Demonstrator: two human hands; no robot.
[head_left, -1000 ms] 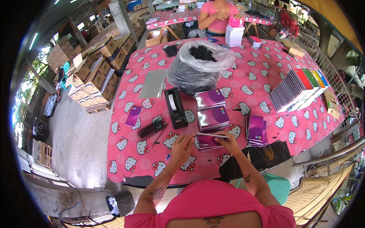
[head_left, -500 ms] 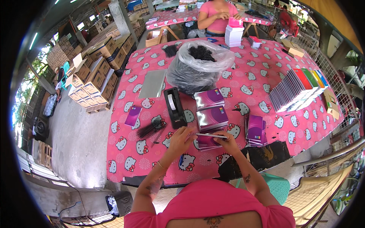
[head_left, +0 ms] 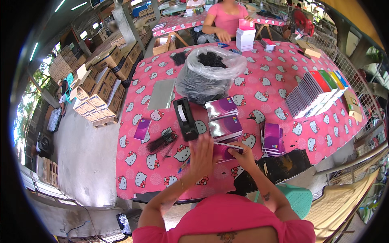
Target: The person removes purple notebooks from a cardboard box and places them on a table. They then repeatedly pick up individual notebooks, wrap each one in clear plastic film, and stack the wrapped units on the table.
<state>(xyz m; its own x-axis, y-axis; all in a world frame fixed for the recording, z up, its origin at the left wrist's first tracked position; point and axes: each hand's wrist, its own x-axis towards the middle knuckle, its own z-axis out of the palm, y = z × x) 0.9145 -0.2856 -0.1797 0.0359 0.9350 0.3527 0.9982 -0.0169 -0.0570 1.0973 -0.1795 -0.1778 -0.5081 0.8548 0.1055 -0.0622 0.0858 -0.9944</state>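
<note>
A small purple notebook (head_left: 221, 152) lies near the table's front edge, tilted a little. My right hand (head_left: 243, 156) grips its right end, thumb on top. Against its left edge, my left hand (head_left: 201, 157) has its fingers stretched out, slightly blurred, and covers that end. Just beyond are stacks of purple spiral notebooks (head_left: 226, 128). A black tape dispenser (head_left: 186, 120) stands beyond my left hand. Loose black binding coils (head_left: 161, 141) lie to its left, near a single purple notebook cover (head_left: 142, 129). More purple notebooks (head_left: 272, 137) are piled to the right of my right hand.
A clear plastic bag of black coils (head_left: 207, 77) stands mid-table beside a clear sheet stack (head_left: 161, 94). Spiral notebooks (head_left: 312, 99) are stacked at right. Across the table, a person in pink (head_left: 227, 20) works by a white pad stack (head_left: 245, 39). Cartons (head_left: 99, 93) stand at left.
My left hand has gone from pinching the notebook's left end to lying with fingers extended along it. The person opposite has lowered one hand to the table.
</note>
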